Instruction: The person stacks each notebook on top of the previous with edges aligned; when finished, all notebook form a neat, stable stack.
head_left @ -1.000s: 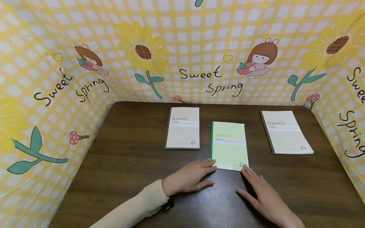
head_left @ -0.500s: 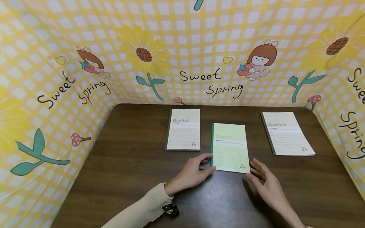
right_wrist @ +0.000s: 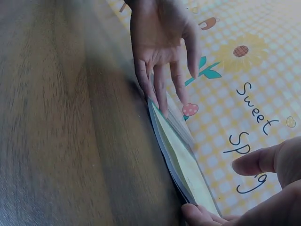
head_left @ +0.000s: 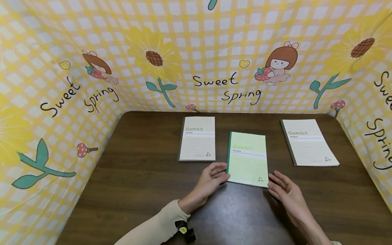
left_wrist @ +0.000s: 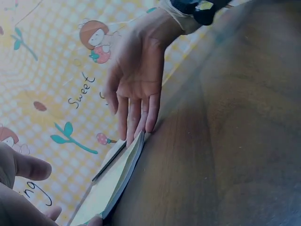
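Observation:
A green notebook (head_left: 247, 163) with a darker green spine lies on the brown table, slightly turned. In the head view my left hand (head_left: 209, 180) touches its spine side near the lower left corner, fingers loosely bent. Across from it, the fingertips of my right hand (head_left: 289, 197) meet the right edge by the lower corner. Both wrist views show the thumbs raised off the cover and the fingers along the edges. Seen from the side, the pages of the notebook (right_wrist: 181, 165) spread slightly apart at the near edge.
One white notebook (head_left: 197, 139) with a grey spine lies at the back left, and another white notebook (head_left: 309, 143) at the back right. A yellow checked cloth (head_left: 214, 44) hangs around the far and side edges of the table (head_left: 137, 163).
Both hands have gone from lying flat at the lower corners to touching the left and right sides with bent fingers. The green notebook has turned slightly clockwise.

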Tool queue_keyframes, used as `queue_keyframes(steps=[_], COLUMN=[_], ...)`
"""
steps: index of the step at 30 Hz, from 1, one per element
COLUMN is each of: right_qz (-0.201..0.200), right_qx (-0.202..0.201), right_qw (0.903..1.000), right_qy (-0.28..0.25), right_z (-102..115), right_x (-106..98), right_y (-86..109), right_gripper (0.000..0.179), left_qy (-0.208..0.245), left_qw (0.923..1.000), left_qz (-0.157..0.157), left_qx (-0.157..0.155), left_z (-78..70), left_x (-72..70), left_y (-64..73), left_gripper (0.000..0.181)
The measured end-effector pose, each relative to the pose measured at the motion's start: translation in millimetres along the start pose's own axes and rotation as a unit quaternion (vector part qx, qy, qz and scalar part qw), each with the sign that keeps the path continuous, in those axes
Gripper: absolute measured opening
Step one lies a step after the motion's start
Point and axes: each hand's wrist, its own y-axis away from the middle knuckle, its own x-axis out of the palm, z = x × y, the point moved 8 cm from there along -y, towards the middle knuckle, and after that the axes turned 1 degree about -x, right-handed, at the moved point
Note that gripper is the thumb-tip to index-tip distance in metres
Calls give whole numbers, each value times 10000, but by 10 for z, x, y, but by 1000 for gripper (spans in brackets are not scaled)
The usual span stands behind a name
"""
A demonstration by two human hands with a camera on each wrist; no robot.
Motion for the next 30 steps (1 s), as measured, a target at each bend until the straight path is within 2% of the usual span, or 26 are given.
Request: queue_keyframes(steps=[3,9,12,18,23,30], right_qz=[-140,-342,-346,-310,-308,-249], right_qx=[47,288,370,444,411,343], right_qw=[9999,9980,9974,9984,9987,9988], right_qy=[64,444,514,166,-24,227], right_z=[-15,-72,-102,-171,-197,-108], right_x=[-33,-83,-99,-91,-78,-48], right_y=[0,-11,-11,-9,-18,-62], right_gripper=[77,72,71,67,65,63], left_qy=[314,811,941,1051,998,841], left_qw=[9994,9961,9946,9928,9934,9956], left_qz=[-9,164,170,153,195,147], left_qx=[-112,-316,-407,-549,-539,-395], left_z=[7,30,61,115,101,25], left_x=[-6,4,12,24,23,-48], left_y=[-12,-25,-35,-34,-35,-12], left_gripper=[47,48,51,59,59,59])
